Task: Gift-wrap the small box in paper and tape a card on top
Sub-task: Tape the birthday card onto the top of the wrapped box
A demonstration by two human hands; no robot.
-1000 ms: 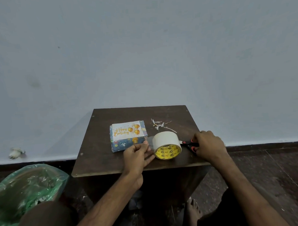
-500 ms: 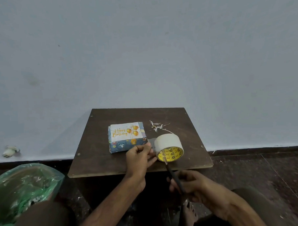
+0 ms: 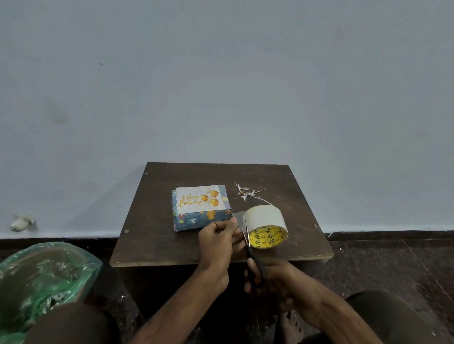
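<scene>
A small box wrapped in blue patterned paper sits on the dark wooden table, with a white "Happy Birthday" card lying on its top. To its right a wide roll of tape lies on its side, its yellow core facing me. My left hand pinches the pulled-out end of the tape strip just left of the roll. Below the table's front edge, my right hand grips black scissors. Their blades are parted and point up at the strip between my left hand and the roll.
Small paper scraps lie behind the roll. A green plastic bag sits on the floor at the left. A small white object lies by the wall. My knees and a bare foot show below the table.
My right hand picked the scissors up from the table's right side, swung them down below the front edge, and raised the blades to the tape strip. The left hand kept holding the strip.
</scene>
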